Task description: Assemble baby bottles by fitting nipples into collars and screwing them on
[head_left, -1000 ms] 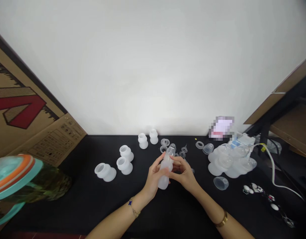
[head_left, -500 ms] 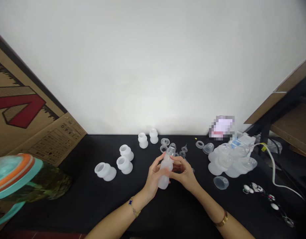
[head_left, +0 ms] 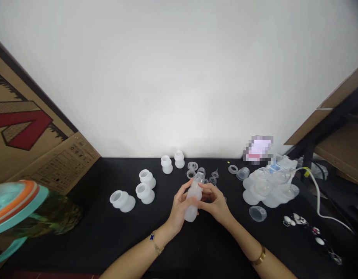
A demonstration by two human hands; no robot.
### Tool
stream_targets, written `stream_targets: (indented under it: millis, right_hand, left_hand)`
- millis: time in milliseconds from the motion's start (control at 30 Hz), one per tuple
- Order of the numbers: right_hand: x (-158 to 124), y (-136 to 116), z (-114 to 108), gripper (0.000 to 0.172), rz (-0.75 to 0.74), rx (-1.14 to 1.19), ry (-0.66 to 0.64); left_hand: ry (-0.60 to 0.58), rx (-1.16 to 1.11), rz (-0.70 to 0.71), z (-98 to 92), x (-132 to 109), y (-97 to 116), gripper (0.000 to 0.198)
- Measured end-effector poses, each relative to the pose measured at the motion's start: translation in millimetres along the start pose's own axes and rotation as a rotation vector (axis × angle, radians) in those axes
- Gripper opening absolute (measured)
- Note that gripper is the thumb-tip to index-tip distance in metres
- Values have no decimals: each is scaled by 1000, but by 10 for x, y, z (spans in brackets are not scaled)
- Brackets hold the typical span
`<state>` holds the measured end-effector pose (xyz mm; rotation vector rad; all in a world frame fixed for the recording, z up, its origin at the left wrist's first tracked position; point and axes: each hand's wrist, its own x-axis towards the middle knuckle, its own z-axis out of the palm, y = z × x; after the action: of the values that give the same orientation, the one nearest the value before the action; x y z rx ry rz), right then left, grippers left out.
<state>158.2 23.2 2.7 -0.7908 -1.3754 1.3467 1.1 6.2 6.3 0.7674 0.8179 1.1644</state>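
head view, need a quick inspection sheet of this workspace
surface: black table, matte, no spills seen
job's things: frosted bottle tilted off upright, clear cap at its top
clutter: five short white jars to the left, clear rings behind, heap of clear domes to the right, one dome apart from it
grips: left hand wraps the bottle's body; right hand pinches its upper part
cables: white cable trails off right
surroundings: white wall, cardboard box left, wooden shelf right
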Motion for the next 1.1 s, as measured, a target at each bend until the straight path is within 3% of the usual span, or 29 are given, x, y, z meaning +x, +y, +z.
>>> stream_targets:
  millis: [167, 433, 800, 900, 1033, 1100]
  right_hand:
    - [-15, 17, 24, 54, 4, -42, 0]
    - [-34, -32, 99, 92, 80, 28, 29]
    - [-21, 16, 120, 56, 101, 71, 60]
    - [-36, 1, 136, 57, 89, 52, 36]
    - [-61, -17, 168, 78, 55, -40, -11]
    - [-63, -23, 177, 79, 55, -52, -11]
  left_hand:
    - [18, 35, 3, 2, -3, 8, 85]
    - [-23, 52, 40, 5, -24, 22, 85]
    - [-7, 47, 50, -1, -14, -6, 74]
    - [1, 42, 84, 14, -19, 7, 73]
    - [23, 40, 132, 44, -41, 32, 72]
    - [26, 41, 135, 51, -48, 34, 72]
